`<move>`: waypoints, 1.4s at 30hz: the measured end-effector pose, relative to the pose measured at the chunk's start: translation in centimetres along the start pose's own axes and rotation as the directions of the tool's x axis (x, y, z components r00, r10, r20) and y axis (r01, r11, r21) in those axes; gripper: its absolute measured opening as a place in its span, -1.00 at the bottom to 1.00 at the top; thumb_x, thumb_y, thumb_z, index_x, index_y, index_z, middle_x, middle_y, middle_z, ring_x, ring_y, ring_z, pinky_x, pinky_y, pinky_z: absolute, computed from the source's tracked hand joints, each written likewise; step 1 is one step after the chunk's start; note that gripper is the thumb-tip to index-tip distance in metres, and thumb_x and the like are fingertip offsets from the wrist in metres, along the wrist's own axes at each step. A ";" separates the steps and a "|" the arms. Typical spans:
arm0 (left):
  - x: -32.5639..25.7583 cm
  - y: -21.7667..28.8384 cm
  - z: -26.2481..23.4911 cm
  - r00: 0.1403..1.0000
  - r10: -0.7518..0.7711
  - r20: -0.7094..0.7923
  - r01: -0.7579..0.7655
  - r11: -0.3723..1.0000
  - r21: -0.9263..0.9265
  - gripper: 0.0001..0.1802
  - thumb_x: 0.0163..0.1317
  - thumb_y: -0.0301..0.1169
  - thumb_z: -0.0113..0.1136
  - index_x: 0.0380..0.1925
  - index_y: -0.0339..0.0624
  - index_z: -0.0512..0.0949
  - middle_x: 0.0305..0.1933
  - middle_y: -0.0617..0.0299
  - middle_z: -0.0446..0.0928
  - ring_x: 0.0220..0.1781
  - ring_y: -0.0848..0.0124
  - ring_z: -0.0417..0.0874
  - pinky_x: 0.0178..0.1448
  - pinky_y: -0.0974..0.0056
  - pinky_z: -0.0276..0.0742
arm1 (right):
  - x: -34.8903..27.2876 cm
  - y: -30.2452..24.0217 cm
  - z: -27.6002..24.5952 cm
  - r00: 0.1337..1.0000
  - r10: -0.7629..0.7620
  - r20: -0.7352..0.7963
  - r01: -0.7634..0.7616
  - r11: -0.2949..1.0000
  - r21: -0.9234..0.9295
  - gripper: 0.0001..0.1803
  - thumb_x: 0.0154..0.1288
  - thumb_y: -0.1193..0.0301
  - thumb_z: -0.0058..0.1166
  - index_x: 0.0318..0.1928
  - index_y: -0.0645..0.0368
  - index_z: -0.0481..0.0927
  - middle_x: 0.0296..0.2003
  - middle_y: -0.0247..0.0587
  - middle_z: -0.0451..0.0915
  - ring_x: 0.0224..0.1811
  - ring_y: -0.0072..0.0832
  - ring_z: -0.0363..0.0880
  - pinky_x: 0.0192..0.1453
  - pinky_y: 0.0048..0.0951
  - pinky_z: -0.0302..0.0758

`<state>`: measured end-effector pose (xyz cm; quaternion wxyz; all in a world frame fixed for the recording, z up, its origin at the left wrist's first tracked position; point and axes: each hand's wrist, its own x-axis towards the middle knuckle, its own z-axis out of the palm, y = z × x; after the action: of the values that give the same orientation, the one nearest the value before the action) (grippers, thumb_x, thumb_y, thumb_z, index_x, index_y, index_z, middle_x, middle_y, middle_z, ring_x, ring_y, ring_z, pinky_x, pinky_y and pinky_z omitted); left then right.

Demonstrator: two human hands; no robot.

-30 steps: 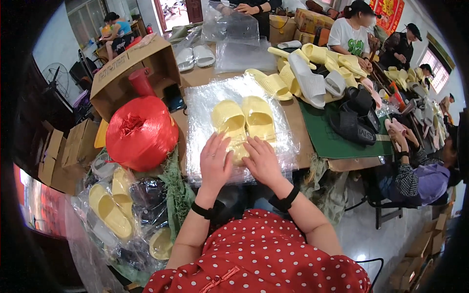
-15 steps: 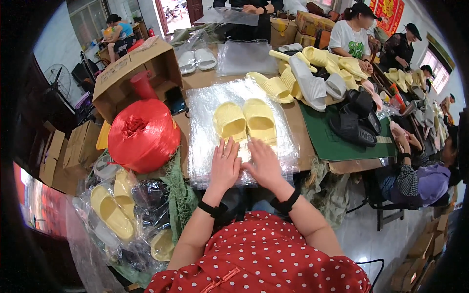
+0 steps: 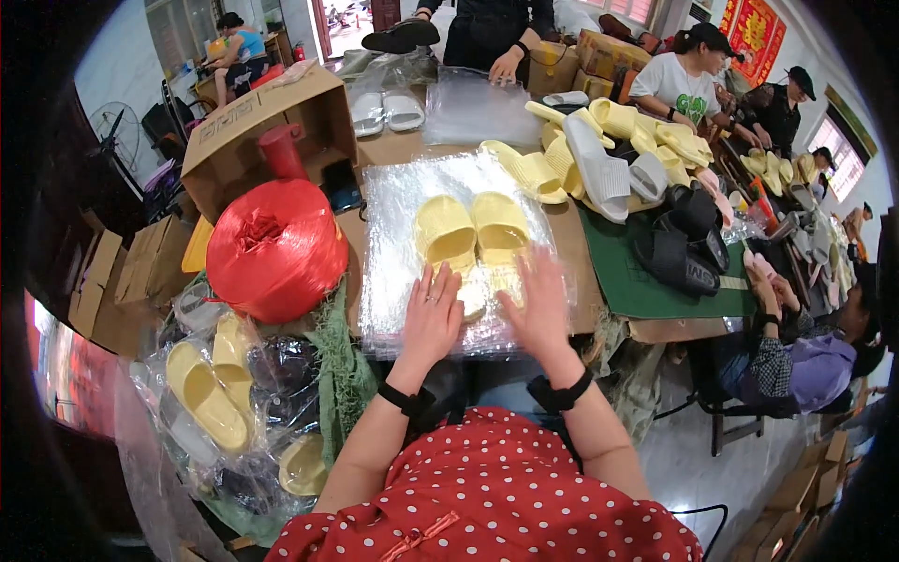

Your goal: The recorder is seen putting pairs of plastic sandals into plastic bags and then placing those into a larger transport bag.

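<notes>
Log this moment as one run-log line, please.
left hand flat on clear plastic bag | right hand flat beside | pair of pale yellow foam slippers inside

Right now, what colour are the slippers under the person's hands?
Pale yellow slippers, lying on clear plastic bags; seen best in the head view.

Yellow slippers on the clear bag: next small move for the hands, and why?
Probably slide both hands forward and close the fingers on the slippers' heels. The yellow slippers lie side by side on the clear plastic bag, and the left hand and right hand rest flat and open at the heel ends, gripping nothing.
</notes>
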<state>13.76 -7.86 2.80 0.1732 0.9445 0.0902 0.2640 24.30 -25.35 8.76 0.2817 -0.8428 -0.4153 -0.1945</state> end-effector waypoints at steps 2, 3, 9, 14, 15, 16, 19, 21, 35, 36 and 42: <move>0.3 0.2 -0.2 0.999 0.001 0.035 -0.002 1.000 0.016 -0.46 0.39 -0.24 -0.11 0.34 -0.17 0.30 0.51 0.03 0.13 0.55 -0.02 0.03 0.53 -0.08 -0.04 | 0.3 -2.4 1.7 0.978 -0.153 0.139 0.125 0.973 0.194 -0.27 0.29 0.14 0.12 0.37 0.22 0.26 0.39 0.11 0.20 0.47 -0.01 0.11 0.51 0.01 0.00; 0.2 0.1 0.0 0.999 0.017 0.032 -0.019 0.998 0.062 -0.45 0.38 -0.22 -0.09 0.34 -0.16 0.31 0.51 0.04 0.12 0.55 0.00 0.02 0.54 -0.08 -0.04 | 0.2 -3.2 2.9 0.980 -0.151 0.131 0.124 0.973 0.195 -0.27 0.29 0.14 0.12 0.37 0.22 0.26 0.39 0.11 0.20 0.47 -0.01 0.11 0.51 0.01 0.00; 0.2 0.2 0.3 0.999 -0.010 0.032 0.008 0.999 0.044 -0.45 0.37 -0.22 -0.07 0.32 -0.18 0.33 0.51 0.08 0.13 0.56 0.07 0.02 0.55 -0.05 -0.03 | -0.9 -2.9 5.3 0.964 -0.151 0.220 0.098 0.967 0.237 -0.24 0.33 0.04 0.01 0.36 0.32 0.23 0.37 0.14 0.23 0.45 -0.02 0.15 0.50 -0.04 0.06; 0.3 0.3 -0.5 1.000 0.009 0.016 -0.009 1.000 -0.015 -0.48 0.38 -0.30 -0.08 0.30 -0.28 0.32 0.47 -0.04 0.17 0.52 -0.04 0.10 0.51 -0.08 0.01 | -1.6 1.0 4.9 0.985 -0.013 0.172 -0.005 0.994 0.107 -0.20 0.29 0.11 0.12 0.35 0.39 0.22 0.37 0.24 0.19 0.44 0.09 0.12 0.50 -0.07 0.07; 0.3 0.1 -0.3 1.000 -0.030 0.010 0.031 0.997 -0.068 -0.39 0.34 -0.24 0.01 0.30 -0.37 0.27 0.48 -0.15 0.11 0.52 -0.08 0.04 0.52 -0.09 -0.01 | -1.8 1.8 5.0 0.989 0.074 0.128 -0.085 0.993 0.085 -0.18 0.27 0.10 0.15 0.35 0.41 0.20 0.38 0.25 0.17 0.44 0.12 0.10 0.50 -0.07 0.06; 0.3 -0.1 -0.1 0.998 -0.069 0.006 0.069 0.990 -0.120 -0.29 0.30 -0.19 0.10 0.30 -0.46 0.22 0.48 -0.25 0.06 0.53 -0.13 -0.01 0.52 -0.09 -0.03 | -2.0 2.4 5.1 0.984 0.160 0.082 -0.166 0.984 0.067 -0.16 0.26 0.10 0.18 0.35 0.43 0.19 0.38 0.27 0.16 0.45 0.14 0.08 0.50 -0.06 0.05; 0.2 0.4 0.6 0.940 -0.291 -0.175 0.274 0.955 -0.118 -0.04 0.12 -0.03 0.29 0.26 -0.64 0.18 0.46 -0.47 -0.07 0.54 -0.23 -0.12 0.56 -0.07 -0.10 | -2.7 2.9 5.8 0.978 0.201 0.058 -0.208 0.965 0.160 -0.01 0.21 0.06 0.23 0.37 0.52 0.07 0.42 0.38 -0.03 0.47 0.19 -0.03 0.51 -0.03 0.01; 0.5 -0.1 0.9 0.930 -0.337 -0.147 0.321 0.939 -0.124 0.02 0.06 0.00 0.34 0.25 -0.68 0.17 0.46 -0.51 -0.12 0.54 -0.26 -0.16 0.56 -0.06 -0.12 | -2.8 2.8 6.0 0.975 0.220 0.009 -0.218 0.962 0.167 0.05 0.19 0.01 0.25 0.37 0.55 0.02 0.44 0.39 -0.11 0.49 0.19 -0.09 0.51 -0.02 0.00; 1.2 -0.6 0.4 0.950 -0.295 -0.100 0.253 0.917 -0.309 -0.23 0.09 -0.36 0.34 0.28 -0.36 0.24 0.35 -0.38 0.22 0.50 -0.09 0.11 0.46 -0.01 0.17 | -2.1 3.2 4.6 0.939 0.333 0.089 -0.344 0.884 0.318 0.04 0.01 0.08 0.38 0.34 0.45 0.15 0.37 0.37 0.08 0.47 0.14 -0.02 0.51 -0.08 0.03; 1.7 0.8 -0.5 0.952 -0.292 -0.095 0.250 0.917 -0.312 -0.23 0.09 -0.36 0.34 0.28 -0.36 0.24 0.35 -0.38 0.22 0.50 -0.09 0.11 0.46 -0.01 0.17 | -2.2 3.6 4.6 0.937 0.339 0.087 -0.349 0.883 0.314 0.04 0.01 0.08 0.38 0.34 0.45 0.15 0.37 0.37 0.08 0.47 0.14 -0.02 0.51 -0.08 0.03; 1.9 3.1 -1.1 0.888 -0.377 0.261 0.286 0.009 -0.958 -0.22 0.19 -0.66 0.14 0.37 -0.17 0.01 0.13 -0.06 0.47 0.02 0.31 0.60 0.07 0.30 0.56 | -2.5 3.9 4.3 0.933 0.357 0.034 -0.329 0.813 0.481 -0.06 0.04 0.16 0.38 0.32 0.33 0.21 0.37 0.36 0.07 0.46 0.14 0.02 0.49 -0.03 0.05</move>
<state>15.01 -9.94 5.76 0.8087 0.5247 0.1153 0.2394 26.39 -25.99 2.81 0.5236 -0.8016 -0.2832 -0.0560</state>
